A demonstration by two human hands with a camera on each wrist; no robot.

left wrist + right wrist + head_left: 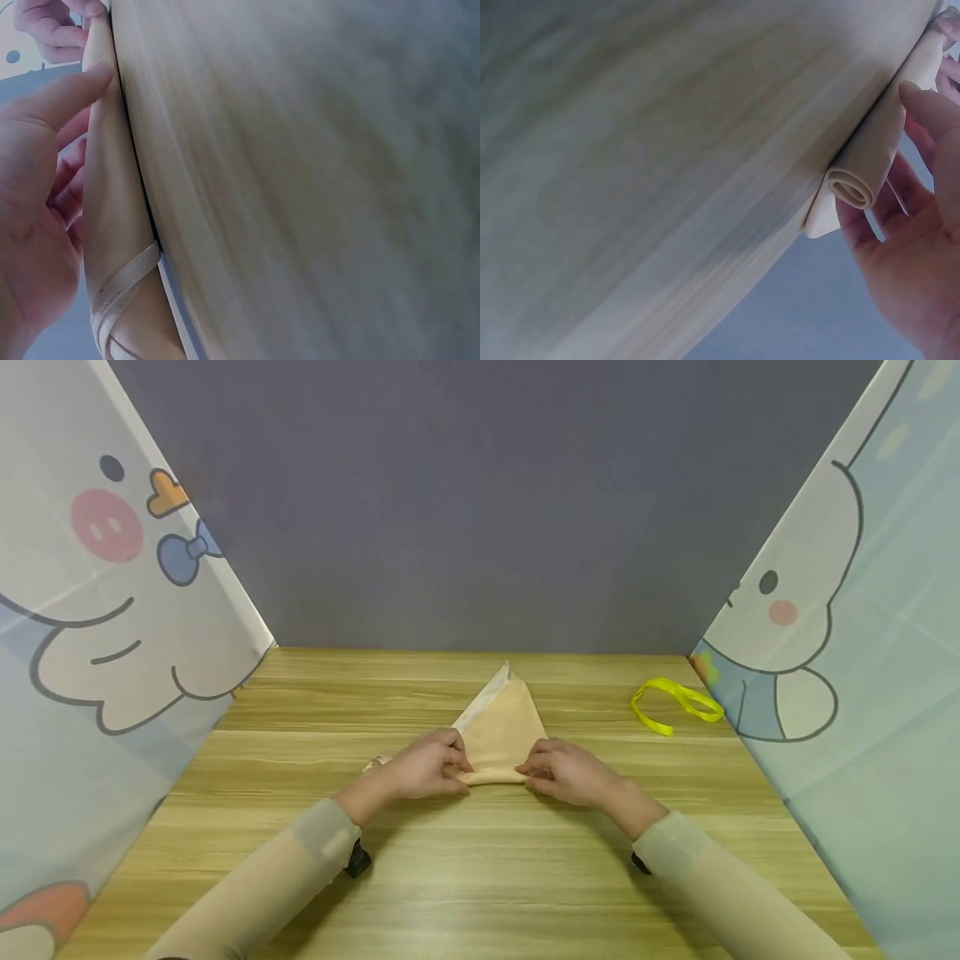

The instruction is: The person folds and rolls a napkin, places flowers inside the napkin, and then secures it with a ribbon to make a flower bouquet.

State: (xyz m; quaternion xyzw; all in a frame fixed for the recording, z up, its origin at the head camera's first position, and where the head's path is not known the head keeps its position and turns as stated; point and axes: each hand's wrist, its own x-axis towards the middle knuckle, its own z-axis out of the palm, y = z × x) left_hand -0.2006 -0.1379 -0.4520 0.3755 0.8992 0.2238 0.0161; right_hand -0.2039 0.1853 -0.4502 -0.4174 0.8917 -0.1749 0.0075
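Note:
A beige cloth (504,727) lies on the table with its pointed end away from me and a pale strip (480,703) down its left side. Its near edge is rolled into a tube. My left hand (426,767) pinches the roll's left part between thumb and fingers, while my right hand (572,773) grips the right part the same way. In the right wrist view, the roll's spiral end (852,189) sticks out beside the right fingers. A thin pale strap (124,286) winds over the roll's other end in the left wrist view.
A bright yellow strap (678,695) lies loosely looped at the table's back right. The wood-grain table (480,877) backs onto a grey panel (480,510). Cartoon-print sheets (150,635) stand on both sides.

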